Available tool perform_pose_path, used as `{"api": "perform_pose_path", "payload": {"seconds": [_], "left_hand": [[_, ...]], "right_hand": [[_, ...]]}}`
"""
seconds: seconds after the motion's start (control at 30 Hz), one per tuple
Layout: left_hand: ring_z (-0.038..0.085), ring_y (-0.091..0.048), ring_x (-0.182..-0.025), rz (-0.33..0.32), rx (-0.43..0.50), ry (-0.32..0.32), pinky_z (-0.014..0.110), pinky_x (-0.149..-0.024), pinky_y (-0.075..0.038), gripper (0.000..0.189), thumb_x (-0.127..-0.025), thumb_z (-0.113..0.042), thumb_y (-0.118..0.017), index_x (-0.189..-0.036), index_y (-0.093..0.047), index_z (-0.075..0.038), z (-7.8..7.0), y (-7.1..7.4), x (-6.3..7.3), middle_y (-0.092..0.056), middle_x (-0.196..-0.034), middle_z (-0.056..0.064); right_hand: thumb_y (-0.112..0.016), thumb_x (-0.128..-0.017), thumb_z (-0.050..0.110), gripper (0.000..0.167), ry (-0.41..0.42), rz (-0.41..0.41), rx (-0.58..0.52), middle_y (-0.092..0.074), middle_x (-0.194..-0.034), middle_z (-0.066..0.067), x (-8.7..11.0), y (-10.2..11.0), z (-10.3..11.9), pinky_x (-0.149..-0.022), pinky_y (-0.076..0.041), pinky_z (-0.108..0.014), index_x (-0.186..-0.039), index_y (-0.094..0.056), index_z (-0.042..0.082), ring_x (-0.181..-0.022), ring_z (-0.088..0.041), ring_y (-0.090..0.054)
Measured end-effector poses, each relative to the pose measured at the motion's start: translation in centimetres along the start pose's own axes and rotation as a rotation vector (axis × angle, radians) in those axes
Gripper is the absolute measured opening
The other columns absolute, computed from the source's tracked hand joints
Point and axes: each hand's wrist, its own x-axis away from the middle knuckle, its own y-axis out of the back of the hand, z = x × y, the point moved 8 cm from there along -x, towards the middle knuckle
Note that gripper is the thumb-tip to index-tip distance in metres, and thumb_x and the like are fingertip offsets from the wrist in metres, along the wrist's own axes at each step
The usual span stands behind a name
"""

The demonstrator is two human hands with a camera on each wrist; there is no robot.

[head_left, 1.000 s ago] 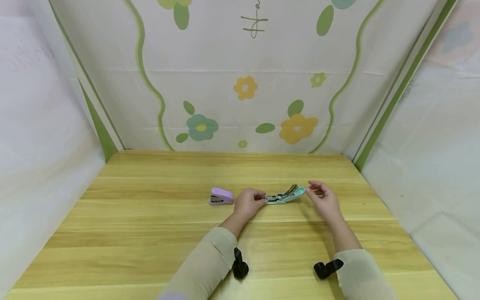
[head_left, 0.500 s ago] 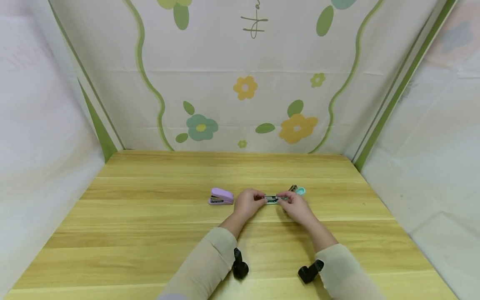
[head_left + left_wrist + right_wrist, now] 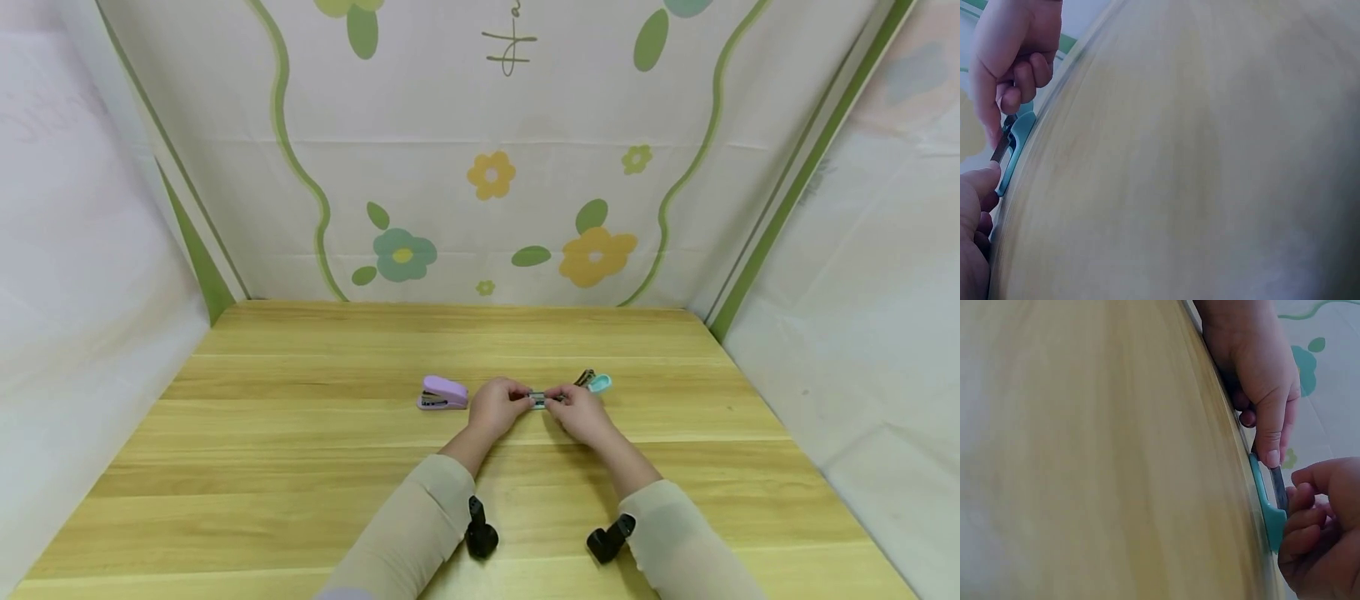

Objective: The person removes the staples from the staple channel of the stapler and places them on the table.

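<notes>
A teal stapler [image 3: 601, 383] lies spread wide on the table, its top arm tilted up at the right. My left hand [image 3: 495, 408] pinches its left end between thumb and fingers. On the middle of the stapler, close to the left fingertips, my right hand [image 3: 587, 414] has thumb and forefinger at the metal staple channel; its palm hides part of the stapler. The right wrist view shows the teal body [image 3: 1260, 481] and dark metal rail [image 3: 1280, 487] between both hands. In the left wrist view the teal stapler [image 3: 1020, 133] runs between the hands too.
A purple stapler [image 3: 444, 392] rests just left of my left hand. The wooden table [image 3: 300, 467] ends at the back against a floral cloth wall [image 3: 420, 175], with cloth sides left and right. Black wrist cameras [image 3: 481, 540] hang from both sleeves.
My right hand has come left from beside the raised right end of the teal stapler to its middle, then slid further left toward my left hand. The left hand has stayed in place.
</notes>
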Motion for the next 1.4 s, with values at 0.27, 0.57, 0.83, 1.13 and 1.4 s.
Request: {"api": "perform_pose_path", "payload": {"seconds": [0.27,0.57,0.83,1.13,1.4], "left_hand": [[0.016,-0.067,-0.095,-0.006,-0.003,-0.002,0.033,-0.082,-0.054,0.017,-0.088,-0.029,-0.074,-0.1,-0.078,-0.019,0.1,-0.1,-0.1,-0.074,-0.101,-0.002],[0.016,-0.067,-0.097,-0.007,-0.008,-0.005,0.034,-0.084,-0.054,0.017,-0.088,-0.03,-0.074,-0.1,-0.078,-0.019,-0.1,0.1,0.1,-0.073,-0.103,-0.001],[0.017,-0.067,-0.098,-0.003,-0.007,-0.014,0.035,-0.085,-0.054,0.018,-0.088,-0.03,-0.074,-0.101,-0.078,-0.018,-0.2,0.2,0.2,-0.074,-0.104,-0.001],[0.016,-0.068,-0.096,0.001,-0.016,-0.002,0.034,-0.084,-0.054,0.018,-0.088,-0.031,-0.074,-0.101,-0.078,-0.02,-0.2,0.3,0.0,-0.075,-0.102,-0.003],[0.018,-0.067,-0.101,0.006,0.007,0.01,0.037,-0.089,-0.054,0.018,-0.089,-0.03,-0.073,-0.103,-0.078,-0.019,0.2,0.3,-0.1,-0.074,-0.106,-0.002]], "right_hand": [[-0.063,-0.095,0.019,0.026,-0.035,-0.093,-0.132,-0.063,-0.077,-0.003,-0.3,0.0,-0.4,-0.054,-0.042,-0.02,-0.114,-0.068,0.002,-0.063,-0.01,-0.049],[-0.065,-0.094,0.018,0.028,0.006,-0.127,-0.084,-0.05,-0.062,0.003,-0.6,-0.1,-0.1,-0.048,-0.035,-0.019,-0.118,-0.067,0.004,-0.054,-0.009,-0.041],[-0.062,-0.097,0.02,0.031,0.03,-0.093,-0.072,-0.069,-0.096,-0.011,-0.4,0.3,0.3,-0.056,-0.041,-0.021,-0.124,-0.066,0.005,-0.067,-0.011,-0.049],[-0.07,-0.091,0.03,0.035,0.047,-0.022,-0.092,-0.045,-0.072,0.002,0.9,2.9,-2.0,-0.055,-0.038,-0.022,-0.122,-0.069,0.012,-0.064,-0.012,-0.042],[-0.071,-0.09,0.026,0.035,0.093,0.022,-0.032,-0.04,-0.068,0.003,1.7,5.0,-4.3,-0.053,-0.035,-0.022,-0.119,-0.07,0.006,-0.06,-0.01,-0.038]]}}
